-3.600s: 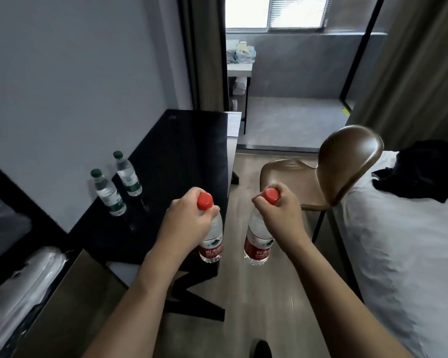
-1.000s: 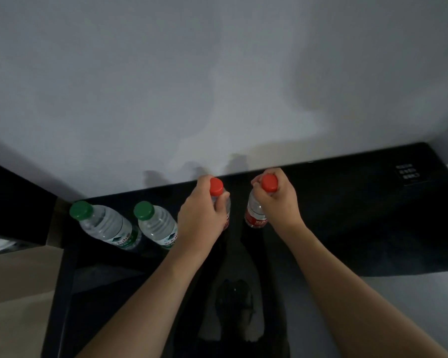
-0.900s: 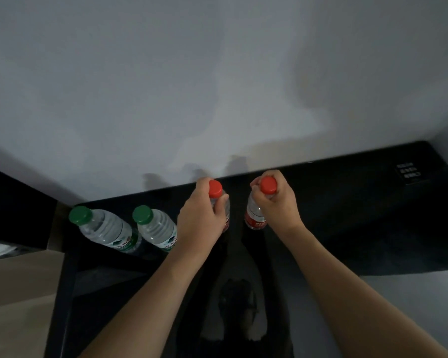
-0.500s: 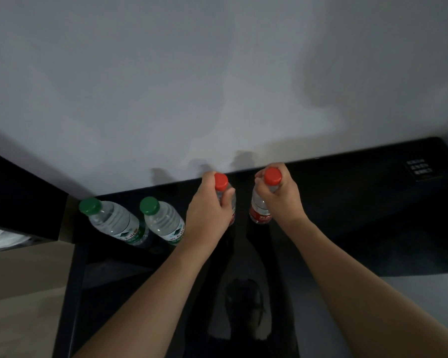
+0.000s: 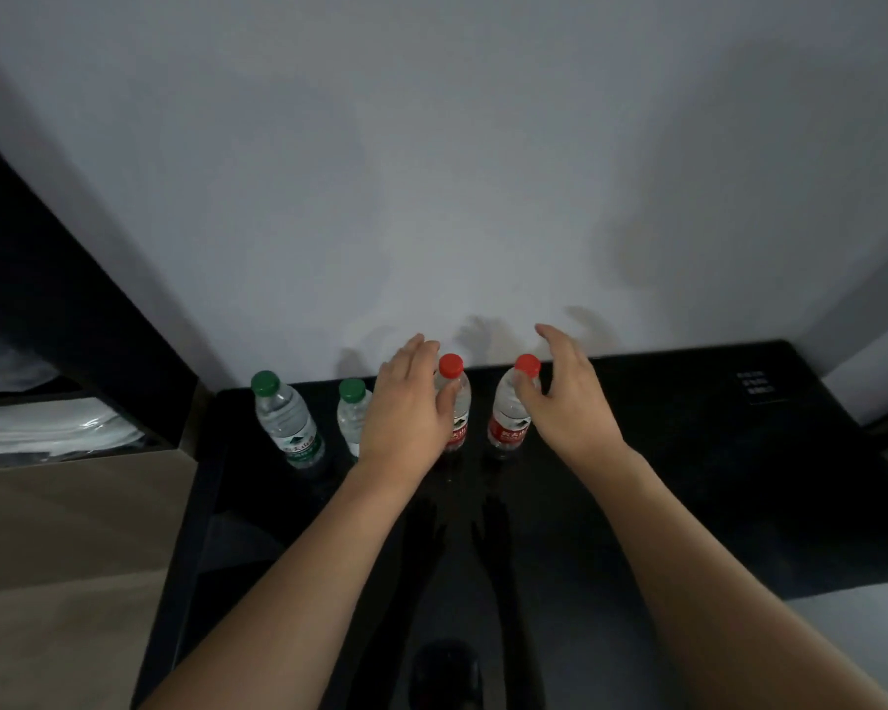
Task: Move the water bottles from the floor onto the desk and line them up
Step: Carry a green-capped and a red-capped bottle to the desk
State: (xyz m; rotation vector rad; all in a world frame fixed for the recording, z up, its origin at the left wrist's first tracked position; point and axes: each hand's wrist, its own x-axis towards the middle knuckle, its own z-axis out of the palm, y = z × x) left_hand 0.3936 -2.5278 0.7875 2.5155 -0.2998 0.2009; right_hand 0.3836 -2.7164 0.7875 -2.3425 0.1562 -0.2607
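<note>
You'd let go: both red-cap bottles point(image 5: 508, 412) stood upright on desk point(image 5: 688, 479), caps up, right of 2 green-cap bottles point(image 5: 288, 422). L hand point(image 5: 406, 417) & R hand point(image 5: 567, 402) fingers spread, gripping nothing.

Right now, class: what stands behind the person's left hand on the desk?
The left hand partly covers the second green-capped bottle and the left red-capped bottle. Their hidden parts cannot be seen.
</note>
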